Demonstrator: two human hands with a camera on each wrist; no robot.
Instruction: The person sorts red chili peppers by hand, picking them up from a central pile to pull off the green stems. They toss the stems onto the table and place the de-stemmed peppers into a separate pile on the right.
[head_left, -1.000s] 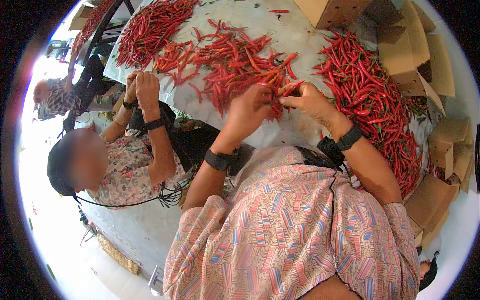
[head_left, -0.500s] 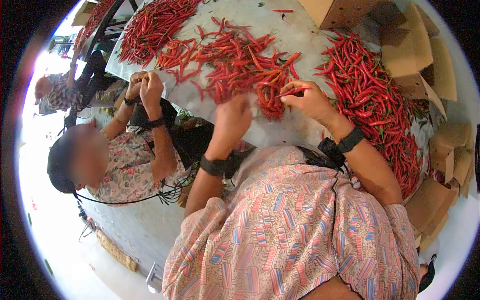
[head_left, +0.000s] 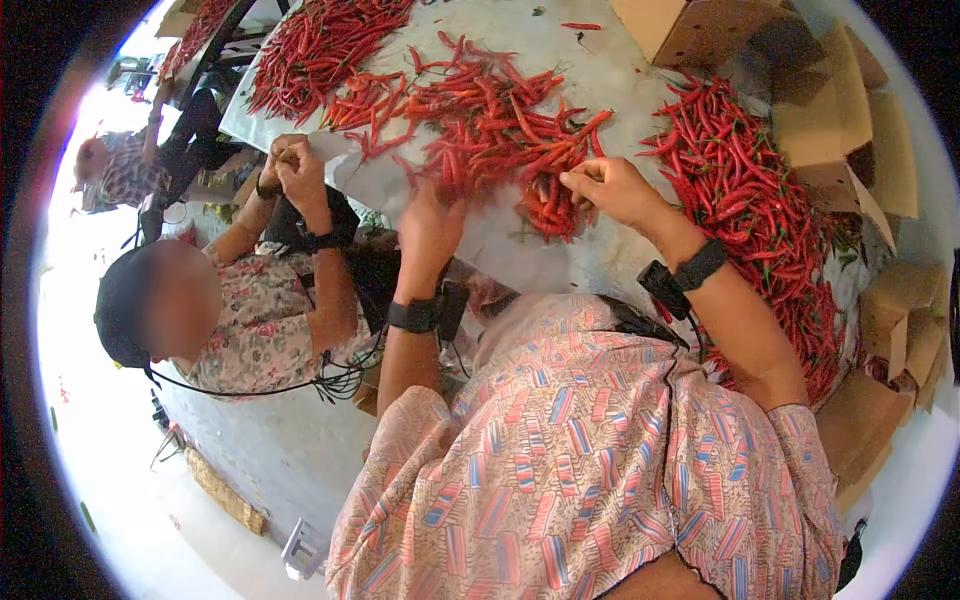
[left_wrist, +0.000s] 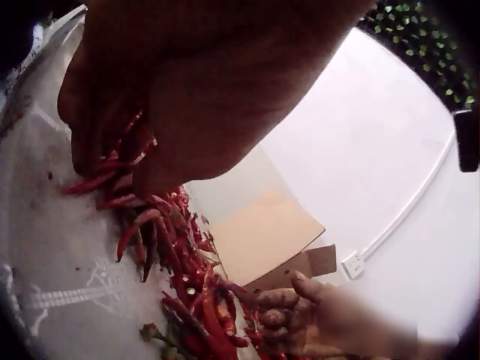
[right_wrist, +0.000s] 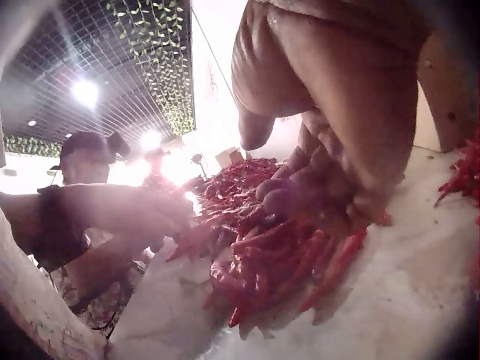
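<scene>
Red chili peppers [head_left: 480,110] lie in a loose heap on the pale tabletop before me. My left hand [head_left: 430,225] is at the heap's near left edge, blurred in the head view. In the left wrist view that hand [left_wrist: 187,97] curls its fingers and thumb around several red chilies [left_wrist: 124,154]. My right hand [head_left: 620,192] hovers at the heap's near right side, its fingers bent. The right wrist view shows a gap between the thumb and bent fingers of the right hand [right_wrist: 322,127], directly over a small clump of chilies [right_wrist: 262,270]; no chili shows in that gap.
A large chili pile [head_left: 740,190] spreads along the right, another pile [head_left: 325,50] at the back left. Cardboard boxes [head_left: 820,110] line the right side. At the left, a person in a floral shirt [head_left: 265,305] has both hands raised by the table edge.
My hands have parted, the left moving left along the heap. The chili seen in my right fingers half a second ago no longer shows there.
</scene>
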